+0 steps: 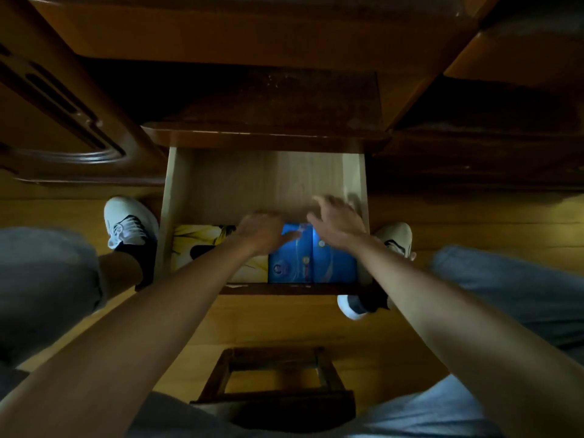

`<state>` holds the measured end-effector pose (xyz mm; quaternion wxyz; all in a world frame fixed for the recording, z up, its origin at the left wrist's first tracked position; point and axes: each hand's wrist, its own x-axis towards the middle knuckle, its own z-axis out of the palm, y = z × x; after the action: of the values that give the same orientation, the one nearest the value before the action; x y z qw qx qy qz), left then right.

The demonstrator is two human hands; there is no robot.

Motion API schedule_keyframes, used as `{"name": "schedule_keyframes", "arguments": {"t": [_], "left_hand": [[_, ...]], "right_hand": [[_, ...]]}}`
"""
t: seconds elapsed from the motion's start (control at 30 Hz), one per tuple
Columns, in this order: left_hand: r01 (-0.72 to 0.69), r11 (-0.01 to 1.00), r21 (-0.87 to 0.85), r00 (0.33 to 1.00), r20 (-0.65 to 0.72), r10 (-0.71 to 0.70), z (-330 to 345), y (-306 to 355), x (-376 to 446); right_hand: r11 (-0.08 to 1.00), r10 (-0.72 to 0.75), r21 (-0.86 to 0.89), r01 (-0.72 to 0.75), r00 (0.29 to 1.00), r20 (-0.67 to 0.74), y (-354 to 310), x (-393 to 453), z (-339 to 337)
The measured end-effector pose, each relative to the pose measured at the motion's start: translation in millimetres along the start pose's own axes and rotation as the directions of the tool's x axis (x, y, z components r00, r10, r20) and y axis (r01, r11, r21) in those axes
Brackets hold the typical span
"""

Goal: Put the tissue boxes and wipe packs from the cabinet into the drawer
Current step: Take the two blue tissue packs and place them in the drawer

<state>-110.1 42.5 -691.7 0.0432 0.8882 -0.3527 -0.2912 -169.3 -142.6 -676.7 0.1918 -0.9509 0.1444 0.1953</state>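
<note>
Stool: dark wooden frame [275, 379] on the floor between the knees, nearest the lens, well short of both hands.
Drawer: pulled open [169, 197]; bare pale bottom beyond the fingertips, packed goods at the near end under the wrists.
Yellow box: tissue box [189, 245] lies flat in the drawer's near left corner, left of the left fingers, partly under that forearm.
Blue packs: two wipe packs [294, 260] side by side, just right of the yellow box, directly under both hands.
Left hand: [260, 230] fingers curled loosely over the top edge of the blue packs; whether they pinch it or only touch, I cannot tell.
Right hand: [336, 221] blurred, fingers spread and relaxed above the right pack, holding nothing.
Cabinet: open compartment [268, 96] above the drawer looks dark; no goods visible inside.
Progress: probably near the end, with three items stowed and only a final nudge left, though hidden shelf corners could hold more.
</note>
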Motion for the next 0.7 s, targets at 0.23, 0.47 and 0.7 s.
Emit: {"name": "schedule_keyframes", "arguments": {"t": [0.23, 0.47, 0.7], "left_hand": [[0.106, 0.994, -0.037, 0.984, -0.140, -0.110, 15.4, -41.3, -35.9], [0.095, 0.995, 0.008, 0.994, -0.046, -0.095, 28.0, -54.3, -36.1], [0.136, 0.991, -0.002, 0.984, 0.117, -0.135, 14.8, -48.1, -39.2]], "right_hand": [[0.987, 0.107, -0.139, -0.077, 0.969, 0.224, -8.1, -28.3, 42.2], [0.987, 0.122, -0.133, -0.092, 0.965, 0.231, -23.2, -1.1, 38.3], [0.992, 0.115, -0.080, -0.097, 0.958, 0.264, -27.5, -14.0, 52.0]]}}
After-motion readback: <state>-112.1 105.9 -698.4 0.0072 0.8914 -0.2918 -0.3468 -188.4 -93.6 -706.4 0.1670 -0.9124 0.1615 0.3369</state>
